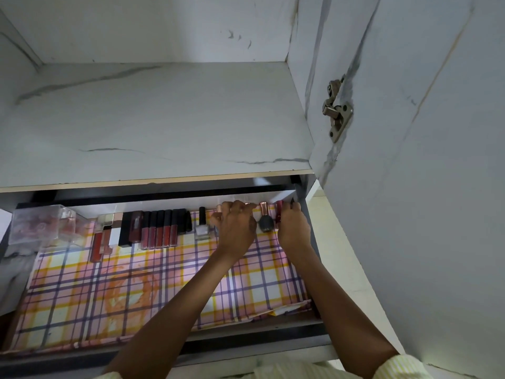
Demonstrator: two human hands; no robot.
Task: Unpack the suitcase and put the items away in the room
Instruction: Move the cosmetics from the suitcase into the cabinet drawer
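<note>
Both hands at drawer's back-right: left hand (237,225) curled among bottles, right hand (293,225) pinching red tube (279,214), lengthwise front-to-back.

You have a row of cosmetics lined along the back edge of the open drawer (246,328), on its plaid liner. From the left back corner: a clear plastic box (38,224), red lip gloss tubes (98,246), a black case (126,228), five dark-capped lip glosses (158,228) side by side, a pale nail polish bottle (201,227) upright, and a dark round nail polish bottle (265,221) with a rose-gold cap near the right back corner.
</note>
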